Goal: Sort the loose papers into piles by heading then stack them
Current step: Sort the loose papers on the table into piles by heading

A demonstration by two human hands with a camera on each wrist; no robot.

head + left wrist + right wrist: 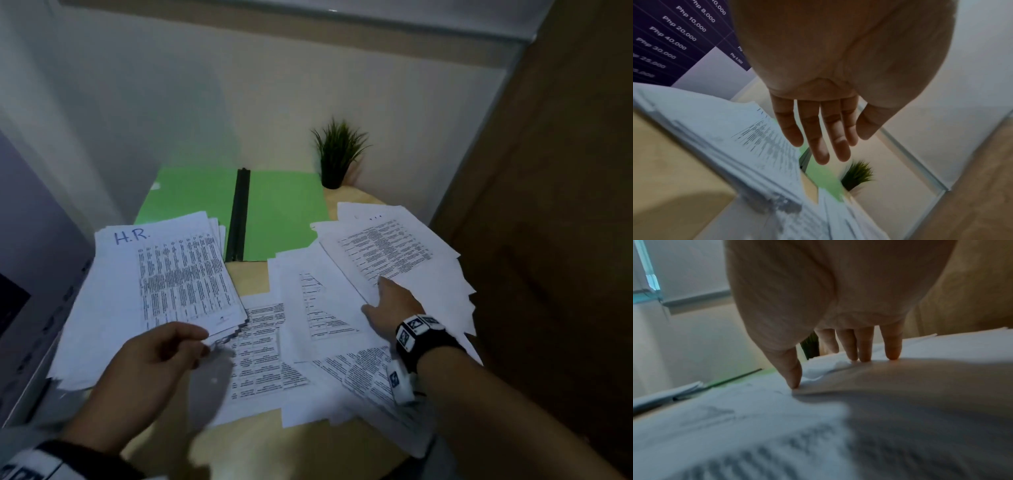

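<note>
A thick pile of printed sheets headed "H.R." lies at the left of the table. My left hand hovers at its near corner; the left wrist view shows the left hand with straight fingers and nothing in it, above the H.R. pile. A fanned pile of printed sheets lies at the right. My right hand presses straight fingertips down on its top sheet, the thumb at a sheet's edge. Loose printed sheets overlap in the middle.
An open green folder with a black spine lies at the back of the wooden table. A small potted plant stands behind it. A screen is at the left, and a brown wooden panel is close on the right.
</note>
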